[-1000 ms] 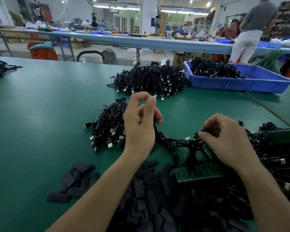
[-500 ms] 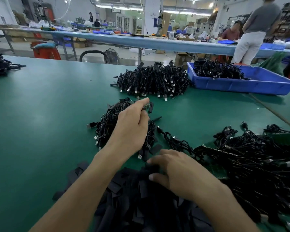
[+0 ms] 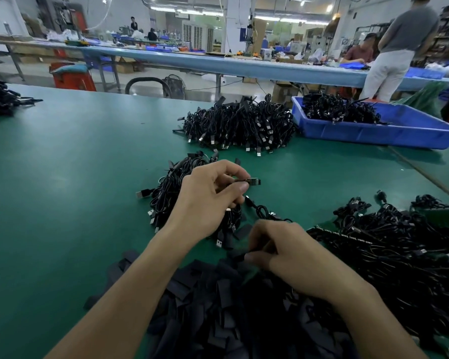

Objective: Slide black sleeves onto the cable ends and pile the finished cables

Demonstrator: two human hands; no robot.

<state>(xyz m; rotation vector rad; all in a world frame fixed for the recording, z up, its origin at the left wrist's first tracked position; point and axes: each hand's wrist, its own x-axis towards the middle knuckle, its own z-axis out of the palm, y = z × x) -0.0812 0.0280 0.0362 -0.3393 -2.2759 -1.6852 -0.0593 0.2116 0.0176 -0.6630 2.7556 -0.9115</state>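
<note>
Now, left hand (image 3: 208,203) pinching one cable end (image 3: 253,181), right hand (image 3: 290,257) one sleeve (image 3: 240,256)

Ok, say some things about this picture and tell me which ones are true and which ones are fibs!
1. The left hand pinches a cable end. True.
2. The blue tray is empty. False: black cables lie in it.
3. The right hand is down at the pile of black sleeves. True; it seems to pinch one sleeve.
4. The table is red. False: it is green.
5. Nobody else is in the room. False: a person in a grey top stands by the far bench.
</note>
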